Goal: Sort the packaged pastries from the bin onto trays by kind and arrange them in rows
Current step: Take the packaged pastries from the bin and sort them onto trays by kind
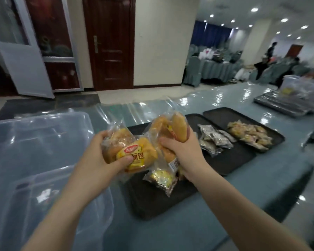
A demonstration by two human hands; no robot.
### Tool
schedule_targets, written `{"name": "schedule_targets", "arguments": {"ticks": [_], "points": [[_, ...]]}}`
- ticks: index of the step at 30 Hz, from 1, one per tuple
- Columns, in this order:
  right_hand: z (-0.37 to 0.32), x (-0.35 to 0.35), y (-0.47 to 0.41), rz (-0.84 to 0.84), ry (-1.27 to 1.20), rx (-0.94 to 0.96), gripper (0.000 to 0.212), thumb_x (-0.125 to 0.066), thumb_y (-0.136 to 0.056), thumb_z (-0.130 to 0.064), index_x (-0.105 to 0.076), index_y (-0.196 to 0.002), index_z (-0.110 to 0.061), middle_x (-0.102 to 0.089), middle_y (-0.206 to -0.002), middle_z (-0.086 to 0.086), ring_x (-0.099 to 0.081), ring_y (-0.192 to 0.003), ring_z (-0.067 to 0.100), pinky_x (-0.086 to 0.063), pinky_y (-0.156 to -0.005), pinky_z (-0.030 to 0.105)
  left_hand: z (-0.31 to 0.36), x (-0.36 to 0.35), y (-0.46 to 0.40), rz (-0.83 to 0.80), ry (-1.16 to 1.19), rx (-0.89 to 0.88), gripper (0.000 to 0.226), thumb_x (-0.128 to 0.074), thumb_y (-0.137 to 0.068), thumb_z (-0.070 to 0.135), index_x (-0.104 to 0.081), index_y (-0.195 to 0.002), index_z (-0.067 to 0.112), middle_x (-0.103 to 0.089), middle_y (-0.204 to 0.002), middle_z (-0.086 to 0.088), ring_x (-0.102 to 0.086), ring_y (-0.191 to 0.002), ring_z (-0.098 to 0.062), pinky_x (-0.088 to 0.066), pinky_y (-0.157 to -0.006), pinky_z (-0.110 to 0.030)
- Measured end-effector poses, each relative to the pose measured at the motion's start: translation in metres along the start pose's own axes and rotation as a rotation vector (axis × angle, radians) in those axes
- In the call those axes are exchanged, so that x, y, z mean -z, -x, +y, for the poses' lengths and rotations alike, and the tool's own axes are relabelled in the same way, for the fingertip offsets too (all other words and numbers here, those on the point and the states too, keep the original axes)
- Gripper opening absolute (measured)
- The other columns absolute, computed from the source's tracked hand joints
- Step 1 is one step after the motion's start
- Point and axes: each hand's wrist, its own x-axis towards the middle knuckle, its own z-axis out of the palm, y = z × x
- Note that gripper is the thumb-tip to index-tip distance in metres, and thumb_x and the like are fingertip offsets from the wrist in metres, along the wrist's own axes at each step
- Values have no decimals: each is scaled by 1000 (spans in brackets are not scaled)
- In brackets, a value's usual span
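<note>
My left hand grips a clear-wrapped bread bun with a yellow label. My right hand holds a bunch of similar bun packs, lifted above the nearest black tray. A small gold-foil pack lies on that tray below my hands. The middle black tray carries several silver-wrapped pastries. On the far black tray lie several yellowish wrapped pastries. The clear plastic bin stands at the left.
The table has a blue cloth under glossy plastic. Grey metal trays and a clear container sit at the far right. Doors, covered chairs and people are in the room behind.
</note>
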Motion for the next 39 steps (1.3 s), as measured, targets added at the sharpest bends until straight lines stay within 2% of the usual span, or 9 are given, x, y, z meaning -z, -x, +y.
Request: {"name": "schedule_targets", "arguments": {"ticks": [5,8,12,16,22,25,29,35,39], "points": [[15,112,-10,87,-38,-12,61,-82,-54,-28,-61,-112,-31,-72,-99,-5,-70,-93,14,-56,-83,39,25,-106,-17,-145,48,18,65,-82,-66,28,-45,-118,39,-65,-102,11,-63,-90,-3,-51,-84,-34],[31,185,-20,110,-60,-32,52,-80,-58,-21,-65,-107,-32,-74,-96,-3,-71,-90,14,-56,-77,33,41,-183,-25,-186,66,22,72,-81,-67,31,-43,-128,34,-64,-105,12,-61,-91,2,-48,-75,-22],[56,283,-40,165,-84,-98,52,-79,-65,-15,-63,-112,-28,-73,-99,-2,-70,-91,16,-56,-80,37,62,-288,-35,-241,116,46,73,-80,-69,29,-42,-131,32,-62,-112,12,-59,-98,-1,-47,-81,-26],[80,362,-70,213,-110,-161,52,-79,-71,-9,-60,-117,-24,-72,-104,2,-70,-93,19,-58,-78,38,77,-374,-51,-280,118,68,66,-80,-69,27,-40,-121,39,-57,-99,26,-55,-82,20,-42,-61,-4],[126,438,-117,267,-126,-218,55,-82,-59,-20,-61,-110,-28,-73,-96,-2,-71,-87,15,-56,-67,26,75,-473,-94,-361,78,106,80,-82,-69,27,-36,-134,37,-51,-105,28,-50,-89,15,-40,-72,-12],[148,470,-151,281,-99,-237,56,-82,-56,-24,-61,-107,-32,-73,-95,-7,-71,-85,12,-55,-64,23,63,-520,-124,-399,89,146,84,-82,-69,22,-33,-137,35,-56,-119,12,-56,-100,-1,-46,-78,-21],[173,508,-201,302,-56,-246,62,-83,-56,-25,-59,-112,-35,-72,-96,-10,-70,-85,8,-55,-64,22,49,-584,-170,-429,163,217,85,-80,-71,15,-32,-138,38,-54,-119,13,-55,-99,-2,-45,-72,-17],[203,575,-260,360,65,-270,57,-83,-62,-22,-59,-112,-34,-71,-100,-6,-69,-86,9,-58,-70,29,46,-663,-215,-458,157,245,74,-79,-71,9,-40,-102,63,-62,-109,12,-62,-95,-4,-55,-76,-29],[229,615,-300,371,128,-262,70,-82,-70,-13,-51,-131,-27,-67,-111,-5,-66,-92,6,-57,-82,35,40,-697,-234,-429,118,288,74,-81,-70,14,-37,-111,56,-53,-103,25,-53,-93,6,-48,-72,-19]]}}
